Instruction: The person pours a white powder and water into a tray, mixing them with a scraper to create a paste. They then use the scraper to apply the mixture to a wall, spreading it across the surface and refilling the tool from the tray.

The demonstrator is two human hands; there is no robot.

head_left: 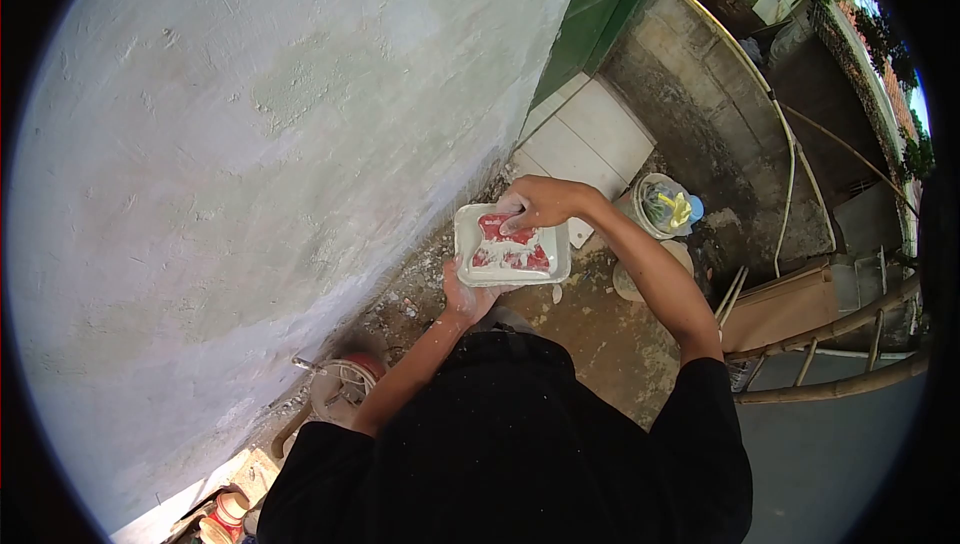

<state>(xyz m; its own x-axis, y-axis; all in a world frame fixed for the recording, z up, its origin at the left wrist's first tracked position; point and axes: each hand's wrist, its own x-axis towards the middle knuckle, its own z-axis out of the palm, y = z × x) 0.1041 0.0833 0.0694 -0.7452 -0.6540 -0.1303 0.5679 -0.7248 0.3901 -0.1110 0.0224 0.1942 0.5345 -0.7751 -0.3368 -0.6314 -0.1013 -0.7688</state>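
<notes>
A shallow white tray (563, 272) is held level in front of my body, beside the wall. My left hand (468, 294) grips its lower left corner from beneath, with the fingers mostly hidden under it. My right hand (545, 202) reaches over the far edge, its fingers closed on a flat red putty spreader (492, 225). A second flat red piece (530, 260), partly smeared with white paste, lies in the near part of the tray. White residue coats the fingers of both hands.
A rough plastered wall (250, 144) fills the left. Beyond the tray are pale floor tiles (590, 134) and a green door (600, 14). A bucket (655, 206) stands to the right, another container (340, 389) at lower left. A bamboo ladder (830, 379) lies at right.
</notes>
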